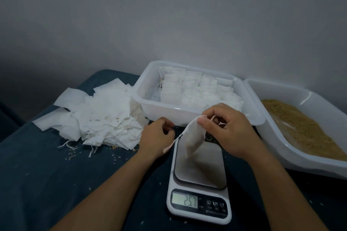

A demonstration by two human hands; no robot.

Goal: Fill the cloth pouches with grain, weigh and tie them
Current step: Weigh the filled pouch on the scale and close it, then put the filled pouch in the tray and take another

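Note:
A white cloth pouch (193,137) hangs tilted above the steel platform of a kitchen scale (201,170); its lower corner seems to touch the platform. My right hand (227,129) pinches the pouch's top edge. My left hand (159,135) holds the pouch's drawstring (173,142), stretched taut to the left. The scale's display (185,200) reads 25.7. Brown grain (300,127) lies in a white tray (319,167) on the right.
A white tub (163,110) of filled pouches stands behind the scale. A loose heap of empty pouches (99,118) lies to the left on the dark blue cloth-covered table (47,174). Stray grains dot the cloth. A grey wall rises behind.

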